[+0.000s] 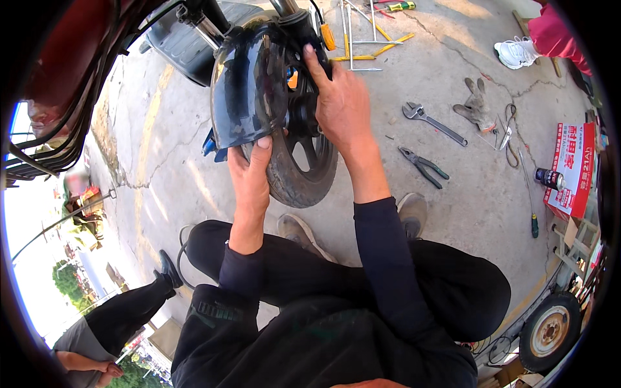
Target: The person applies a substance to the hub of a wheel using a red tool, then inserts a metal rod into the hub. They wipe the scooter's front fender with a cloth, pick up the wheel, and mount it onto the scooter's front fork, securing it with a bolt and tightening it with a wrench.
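Observation:
A motorcycle-type front wheel with a black tire and black spokes stands before me. Over its left side curves a glossy black fender. My left hand is closed on the fender's lower edge, thumb on top, its other fingers mostly hidden underneath. At the wheel's right side my right hand grips the black lower fork leg, index finger stretched along it. Its remaining fingers are partly hidden behind the hand. An orange reflector sits on the fork above that finger.
On the concrete lie an adjustable wrench, pliers, a grey glove, several long-handled wrenches and a screwdriver. A red-white box, a can and a spare wheel stand right. Other people's legs show at both sides.

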Action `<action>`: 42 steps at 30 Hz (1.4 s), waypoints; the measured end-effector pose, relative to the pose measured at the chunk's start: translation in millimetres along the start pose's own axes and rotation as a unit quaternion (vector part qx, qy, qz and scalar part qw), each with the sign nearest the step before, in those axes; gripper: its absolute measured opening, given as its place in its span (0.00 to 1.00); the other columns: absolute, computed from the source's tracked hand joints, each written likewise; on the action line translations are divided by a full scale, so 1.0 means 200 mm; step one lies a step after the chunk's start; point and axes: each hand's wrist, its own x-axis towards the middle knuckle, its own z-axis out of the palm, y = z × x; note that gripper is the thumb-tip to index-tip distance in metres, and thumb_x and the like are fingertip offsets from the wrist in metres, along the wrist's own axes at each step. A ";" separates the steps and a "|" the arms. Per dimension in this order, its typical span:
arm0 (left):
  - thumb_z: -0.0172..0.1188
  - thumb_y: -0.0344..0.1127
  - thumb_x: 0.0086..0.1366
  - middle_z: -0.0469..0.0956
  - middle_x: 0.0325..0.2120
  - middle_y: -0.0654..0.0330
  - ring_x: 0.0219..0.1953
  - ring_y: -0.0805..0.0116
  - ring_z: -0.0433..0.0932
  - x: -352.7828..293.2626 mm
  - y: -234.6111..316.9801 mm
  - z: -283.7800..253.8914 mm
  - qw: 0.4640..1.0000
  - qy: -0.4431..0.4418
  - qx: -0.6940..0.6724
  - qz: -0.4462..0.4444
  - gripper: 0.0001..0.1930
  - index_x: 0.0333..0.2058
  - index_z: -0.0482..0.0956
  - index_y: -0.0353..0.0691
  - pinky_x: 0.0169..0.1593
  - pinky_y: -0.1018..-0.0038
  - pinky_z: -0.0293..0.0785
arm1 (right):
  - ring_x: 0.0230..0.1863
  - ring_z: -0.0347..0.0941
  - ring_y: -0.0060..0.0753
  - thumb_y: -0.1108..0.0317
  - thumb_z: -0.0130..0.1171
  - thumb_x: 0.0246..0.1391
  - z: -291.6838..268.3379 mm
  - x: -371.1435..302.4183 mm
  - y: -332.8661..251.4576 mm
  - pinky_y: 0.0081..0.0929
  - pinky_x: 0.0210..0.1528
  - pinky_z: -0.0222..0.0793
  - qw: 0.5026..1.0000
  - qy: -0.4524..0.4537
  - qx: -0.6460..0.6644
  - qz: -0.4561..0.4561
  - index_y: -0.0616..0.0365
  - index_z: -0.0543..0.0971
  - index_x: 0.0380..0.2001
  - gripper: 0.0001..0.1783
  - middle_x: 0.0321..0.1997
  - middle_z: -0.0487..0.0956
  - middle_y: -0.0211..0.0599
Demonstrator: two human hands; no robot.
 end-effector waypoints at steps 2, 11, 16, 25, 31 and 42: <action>0.64 0.37 0.66 0.79 0.48 0.50 0.47 0.63 0.80 0.00 0.02 0.01 1.000 0.006 -0.008 -0.016 0.28 0.59 0.66 0.30 0.53 0.68 0.75 | 0.39 0.74 0.52 0.79 0.56 0.48 0.02 -0.11 0.04 0.45 0.40 0.70 0.999 -0.035 0.002 0.034 0.31 0.60 0.73 0.49 0.42 0.75 0.48; 0.59 0.41 0.71 0.77 0.53 0.46 0.49 0.55 0.82 0.02 -0.05 -0.05 1.000 -0.019 -0.006 0.010 0.28 0.63 0.65 0.31 0.54 0.65 0.78 | 0.47 0.77 0.50 0.60 0.61 0.54 -0.01 -0.20 0.31 0.40 0.50 0.73 0.981 -0.100 -0.024 -0.164 0.33 0.71 0.66 0.33 0.61 0.71 0.66; 0.59 0.41 0.71 0.77 0.54 0.47 0.49 0.55 0.82 0.03 -0.06 0.01 0.999 -0.033 -0.017 -0.017 0.29 0.64 0.65 0.31 0.54 0.65 0.78 | 0.51 0.77 0.42 0.51 0.54 0.64 -0.63 -0.33 0.93 0.39 0.53 0.72 0.770 -0.493 -0.221 -0.340 0.41 0.67 0.67 0.29 0.64 0.73 0.48; 0.56 0.45 0.70 0.76 0.54 0.45 0.51 0.55 0.80 0.03 -0.04 -0.06 0.998 -0.036 0.030 0.034 0.32 0.65 0.63 0.30 0.57 0.63 0.75 | 0.66 0.65 0.59 0.61 0.61 0.56 -0.89 -0.62 1.91 0.47 0.60 0.72 0.885 -0.261 -0.351 0.159 0.51 0.67 0.66 0.34 0.68 0.66 0.55; 0.55 0.45 0.71 0.76 0.54 0.45 0.52 0.57 0.79 0.06 0.06 -0.03 0.989 -0.067 0.131 -0.021 0.30 0.63 0.65 0.30 0.56 0.66 0.76 | 0.60 0.72 0.53 0.59 0.61 0.59 -0.71 -0.57 2.06 0.49 0.55 0.73 0.874 -0.260 -0.346 0.222 0.55 0.73 0.58 0.25 0.60 0.75 0.47; 0.59 0.36 0.69 0.78 0.51 0.56 0.53 0.67 0.75 0.11 0.11 -0.06 0.987 -0.081 0.119 -0.068 0.24 0.60 0.69 0.32 0.60 0.71 0.68 | 0.37 0.76 0.24 0.62 0.61 0.61 -0.53 -0.39 1.28 0.27 0.43 0.71 0.926 -0.047 0.212 0.309 0.69 0.81 0.43 0.18 0.32 0.82 0.38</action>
